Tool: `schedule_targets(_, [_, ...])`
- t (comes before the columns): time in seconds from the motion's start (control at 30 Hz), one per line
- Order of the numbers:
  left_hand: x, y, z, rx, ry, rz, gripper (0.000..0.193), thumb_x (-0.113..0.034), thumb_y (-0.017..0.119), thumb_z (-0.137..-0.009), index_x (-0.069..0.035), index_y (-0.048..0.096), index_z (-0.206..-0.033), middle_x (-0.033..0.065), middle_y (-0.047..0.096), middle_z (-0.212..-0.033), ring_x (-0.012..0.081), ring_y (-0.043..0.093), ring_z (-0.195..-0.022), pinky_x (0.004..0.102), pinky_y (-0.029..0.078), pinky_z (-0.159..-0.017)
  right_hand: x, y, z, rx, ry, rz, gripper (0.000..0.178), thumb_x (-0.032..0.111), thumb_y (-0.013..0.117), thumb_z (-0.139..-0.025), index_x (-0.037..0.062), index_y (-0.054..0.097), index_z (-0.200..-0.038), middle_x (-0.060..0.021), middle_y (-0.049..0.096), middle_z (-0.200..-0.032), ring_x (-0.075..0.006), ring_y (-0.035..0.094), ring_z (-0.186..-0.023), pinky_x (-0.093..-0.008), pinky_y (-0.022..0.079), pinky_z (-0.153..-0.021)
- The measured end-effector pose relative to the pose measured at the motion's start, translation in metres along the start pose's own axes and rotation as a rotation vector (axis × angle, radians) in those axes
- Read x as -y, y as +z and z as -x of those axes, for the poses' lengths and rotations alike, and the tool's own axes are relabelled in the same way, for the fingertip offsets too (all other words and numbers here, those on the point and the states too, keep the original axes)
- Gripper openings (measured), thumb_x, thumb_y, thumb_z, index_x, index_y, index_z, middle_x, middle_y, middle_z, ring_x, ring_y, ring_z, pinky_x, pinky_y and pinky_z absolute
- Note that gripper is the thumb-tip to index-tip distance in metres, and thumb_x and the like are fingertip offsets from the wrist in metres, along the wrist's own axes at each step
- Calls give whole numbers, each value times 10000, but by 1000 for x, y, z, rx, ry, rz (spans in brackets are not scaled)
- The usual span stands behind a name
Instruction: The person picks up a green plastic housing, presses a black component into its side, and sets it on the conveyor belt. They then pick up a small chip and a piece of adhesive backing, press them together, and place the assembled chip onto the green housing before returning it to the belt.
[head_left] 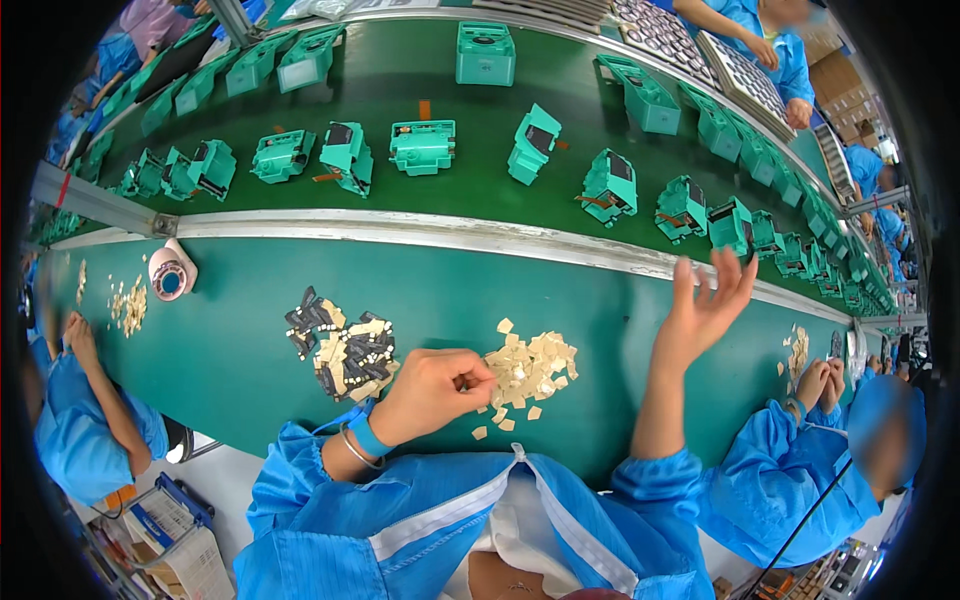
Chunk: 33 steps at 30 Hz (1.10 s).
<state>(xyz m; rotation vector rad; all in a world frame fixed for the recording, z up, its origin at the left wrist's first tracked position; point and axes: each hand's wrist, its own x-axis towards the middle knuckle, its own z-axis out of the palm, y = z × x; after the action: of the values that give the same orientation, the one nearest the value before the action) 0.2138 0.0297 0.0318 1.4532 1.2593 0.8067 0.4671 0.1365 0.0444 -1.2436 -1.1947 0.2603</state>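
My left hand (440,388) is closed in a pinch at the left edge of a pile of small cream square pieces (535,365). Whatever its fingertips may hold is too small to make out. To its left lies a mixed heap of black and cream small parts (342,345). My right hand (708,305) is raised at the metal rail, fingers spread, with nothing visible in it. Just beyond its fingertips stands a green plastic housing (730,226) on the green conveyor belt (480,190); I cannot tell whether they touch.
A metal rail (430,228) divides the green worktable (240,330) from the belt, which carries several green housings. A pink-and-white round-faced device (172,272) stands at the left. Co-workers in blue sit at both sides; another person's hands (780,80) are across the belt, by trays.
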Motion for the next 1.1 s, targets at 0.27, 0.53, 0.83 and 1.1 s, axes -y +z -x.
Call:
schedule_targets(0.27, [2,0,-3,-11,328,-154,330,54,578,-712,-60,682,-1004,14,672,-759,218,540,-880,305,472,-756,-67,24,-58,69,43,309,870,187,736,-775,14,185,-1425,-194,517,-1250,-278,480,-1178,-382,329,-1024])
schedule_targets(0.53, [-2,-2,1,56,223,240,582,-118,618,-857,-53,379,-1384,139,564,-1187,205,580,-950,315,463,-835,17,6,-41,532,493,-563,844,13,704,-743,4,210,-1427,-245,584,-1134,-235,621,-965,-315,512,-808])
schedule_targets(0.83, [-18,-7,0,305,-111,796,651,-72,587,-882,-37,233,-1428,163,444,-1309,193,618,-924,279,546,-646,73,30,27,1260,611,-604,871,53,724,-749,57,200,-1446,-154,632,-1036,-153,616,-841,-262,504,-677])
schedule_targets(1.1, [-4,-6,2,124,-199,1220,439,-28,597,-860,-28,417,-1260,141,604,-1111,230,640,-904,363,551,-757,71,13,38,380,259,-316,289,51,613,-838,-25,570,-1113,-127,621,-1039,-176,597,-889,-287,498,-720])
